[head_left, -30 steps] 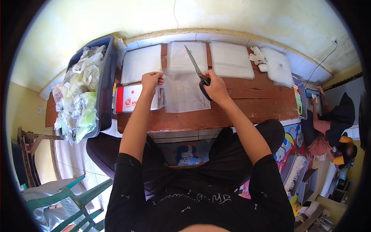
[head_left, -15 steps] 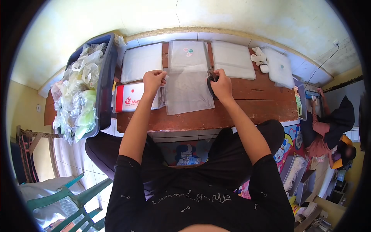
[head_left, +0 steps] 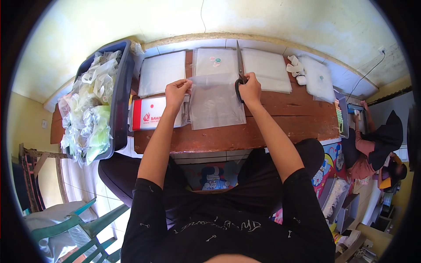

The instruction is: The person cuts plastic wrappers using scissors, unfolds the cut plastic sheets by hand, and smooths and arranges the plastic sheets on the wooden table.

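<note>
A clear plastic bag [head_left: 218,107] lies on the near part of the wooden table, its far end overlapping a stack of flat bags. My left hand [head_left: 177,93] pinches this bag at its far left corner, fingers closed. By the bag's far right corner, my right hand [head_left: 251,89] is wrapped round black-handled scissors [head_left: 240,59], whose blades point up toward the wall. Whether the right fingers also touch the bag cannot be made out. Behind it, the stack of clear bags [head_left: 206,59] carries a few small round stickers [head_left: 215,60].
More bag stacks lie left [head_left: 162,72] and right [head_left: 265,65]. A red-and-white pack [head_left: 151,111] sits by my left forearm. A dark bin [head_left: 125,87] at left holds crumpled plastic. White rolls [head_left: 295,68] lie to the right. Another person [head_left: 370,144] is at far right.
The scissors, earlier mostly hidden at my right hand, now have their blades raised toward the wall. My left hand has shifted slightly right, still at the bag's corner.
</note>
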